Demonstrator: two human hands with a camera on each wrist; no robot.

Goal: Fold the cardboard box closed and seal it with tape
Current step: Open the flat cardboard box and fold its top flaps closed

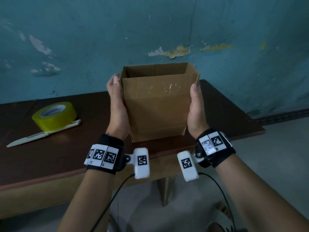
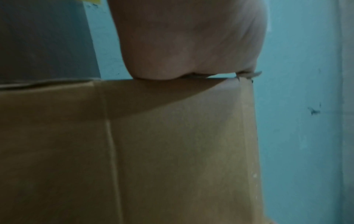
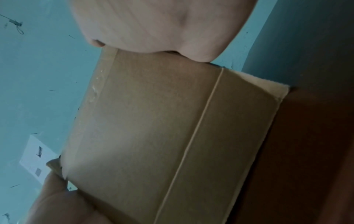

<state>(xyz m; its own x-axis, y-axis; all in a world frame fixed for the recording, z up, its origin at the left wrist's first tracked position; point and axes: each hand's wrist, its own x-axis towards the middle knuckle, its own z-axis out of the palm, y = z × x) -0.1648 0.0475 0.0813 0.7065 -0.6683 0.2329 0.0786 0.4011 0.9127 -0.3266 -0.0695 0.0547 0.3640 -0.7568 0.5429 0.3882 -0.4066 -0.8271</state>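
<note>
A brown cardboard box point(image 1: 155, 106) stands upright over the dark wooden table point(image 1: 66, 156), its top flaps raised and its inside showing empty. My left hand point(image 1: 117, 104) presses flat against its left side, fingers reaching up to the top flap. My right hand point(image 1: 195, 108) presses flat on the right side, thumb straight along the front corner. In the left wrist view my palm point(image 2: 191, 37) meets the box edge point(image 2: 172, 151). The right wrist view shows the palm point(image 3: 162, 22) on the box's front face point(image 3: 153, 136). Whether the box rests on the table or hangs just above it, I cannot tell.
A yellow tape roll point(image 1: 54, 115) lies on the table's left part, with a cream-coloured knife point(image 1: 43, 133) just in front of it. The table's front edge runs right under the box. A peeling teal wall point(image 1: 150, 30) stands close behind.
</note>
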